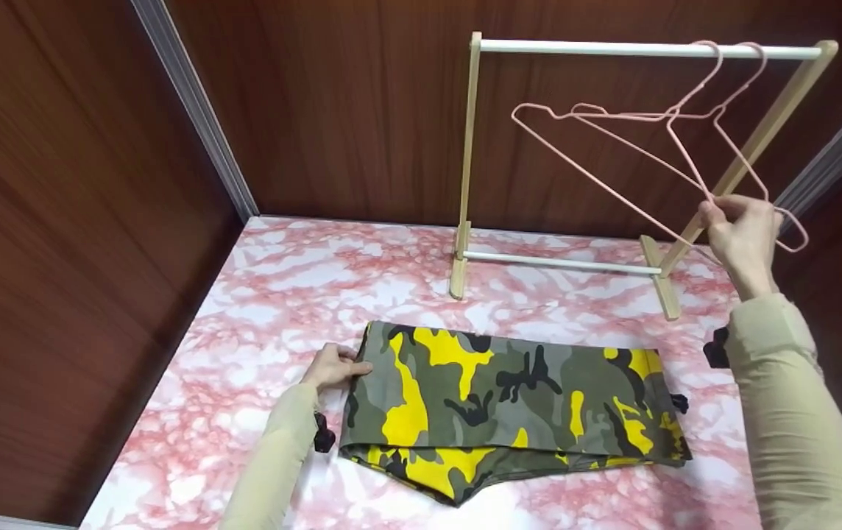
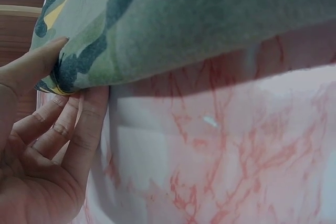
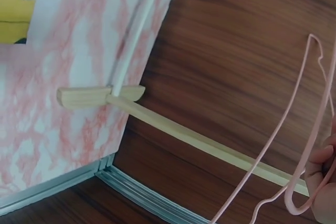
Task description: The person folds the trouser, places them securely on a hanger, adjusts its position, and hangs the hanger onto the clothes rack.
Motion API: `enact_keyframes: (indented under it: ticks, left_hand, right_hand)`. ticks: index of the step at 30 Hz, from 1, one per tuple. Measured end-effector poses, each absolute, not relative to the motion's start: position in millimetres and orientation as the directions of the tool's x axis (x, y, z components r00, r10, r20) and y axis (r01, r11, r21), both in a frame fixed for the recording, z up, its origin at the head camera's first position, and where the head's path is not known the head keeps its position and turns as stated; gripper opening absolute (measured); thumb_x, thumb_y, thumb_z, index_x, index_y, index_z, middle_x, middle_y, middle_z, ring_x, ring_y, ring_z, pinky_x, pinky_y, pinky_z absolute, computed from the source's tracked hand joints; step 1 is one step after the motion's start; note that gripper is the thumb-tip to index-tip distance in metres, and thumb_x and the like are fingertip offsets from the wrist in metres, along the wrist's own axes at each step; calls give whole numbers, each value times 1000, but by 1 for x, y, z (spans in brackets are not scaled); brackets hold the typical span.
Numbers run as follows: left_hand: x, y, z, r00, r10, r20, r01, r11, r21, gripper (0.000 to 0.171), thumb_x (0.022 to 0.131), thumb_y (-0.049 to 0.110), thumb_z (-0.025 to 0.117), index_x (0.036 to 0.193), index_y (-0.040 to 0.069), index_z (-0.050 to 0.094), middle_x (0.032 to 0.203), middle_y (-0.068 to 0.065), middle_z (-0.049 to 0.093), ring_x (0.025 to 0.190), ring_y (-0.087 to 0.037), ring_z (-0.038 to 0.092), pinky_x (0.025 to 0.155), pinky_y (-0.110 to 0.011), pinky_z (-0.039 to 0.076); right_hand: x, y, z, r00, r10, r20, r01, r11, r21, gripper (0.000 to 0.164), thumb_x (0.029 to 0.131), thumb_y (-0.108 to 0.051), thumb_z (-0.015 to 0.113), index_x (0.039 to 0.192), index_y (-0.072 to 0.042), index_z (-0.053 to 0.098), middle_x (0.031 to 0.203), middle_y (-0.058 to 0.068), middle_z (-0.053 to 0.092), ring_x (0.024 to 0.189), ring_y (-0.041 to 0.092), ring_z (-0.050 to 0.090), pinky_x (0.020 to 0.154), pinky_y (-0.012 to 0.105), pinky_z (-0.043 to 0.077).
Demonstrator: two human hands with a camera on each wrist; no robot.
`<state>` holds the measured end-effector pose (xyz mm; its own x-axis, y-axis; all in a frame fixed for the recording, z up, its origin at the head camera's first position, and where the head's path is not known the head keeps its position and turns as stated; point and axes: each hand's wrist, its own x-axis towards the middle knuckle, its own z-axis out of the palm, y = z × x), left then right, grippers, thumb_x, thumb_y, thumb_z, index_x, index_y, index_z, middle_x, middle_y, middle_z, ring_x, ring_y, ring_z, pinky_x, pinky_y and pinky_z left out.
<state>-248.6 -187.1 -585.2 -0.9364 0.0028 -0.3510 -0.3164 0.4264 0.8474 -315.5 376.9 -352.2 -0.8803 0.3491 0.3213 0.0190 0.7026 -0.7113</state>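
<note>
Camouflage trousers (image 1: pixel 531 397) in yellow, grey, green and black lie folded flat on the marbled pink-and-white table. At their left end, my left hand (image 1: pixel 330 366) pinches the folded edge, thumb on top and fingers beneath. The left wrist view shows the cloth edge (image 2: pixel 84 64) between thumb and fingertips. Up at the right, my right hand (image 1: pixel 743 234) grips the side of a pink wire hanger (image 1: pixel 673 112), whose hook goes over the rack's white top rail. A second pink hanger (image 1: pixel 720 110) hangs just right of it. Only part of the right hand appears in the right wrist view.
The garment rack (image 1: pixel 468 147) has wooden posts and a white lower bar (image 1: pixel 561 262), and stands at the back of the table (image 1: pixel 303 272). Dark wood panels (image 1: pixel 333 110) enclose the back and sides, with metal strips (image 1: pixel 200 110) at the corners.
</note>
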Motion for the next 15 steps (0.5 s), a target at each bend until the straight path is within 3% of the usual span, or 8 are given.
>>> enact_keyframes:
  ticks: [3,9,15]
  left_hand:
    - [-249,-187,-585,-940,-5,-342,-309,438,844,32,81,16,83,102,-5,71,79,-8,72,68,-11,63,66,-23,54]
    - [-249,-186,-587,-946,12,-323,-283,451,846,32,81,16,83,102,-6,71,79,-8,72,67,-9,62,66,-22,54]
    - [-249,-186,-587,-949,16,-315,-275,447,851,31,81,14,82,102,-6,71,77,-7,72,66,-9,63,65,-22,54]
  right_hand:
    - [-314,377,-348,-881,374,290,54,688,-724,14,99,-29,61,91,-26,72,59,-43,47,85,-10,31,106,39,24]
    - [-313,374,-339,-854,405,328,50,691,-721,17,99,-33,61,91,-25,74,61,-46,44,88,-10,26,105,37,24]
    - [-311,365,-345,-834,366,413,-47,699,-714,26,97,-25,65,104,-3,76,58,-47,43,79,-12,37,102,32,29]
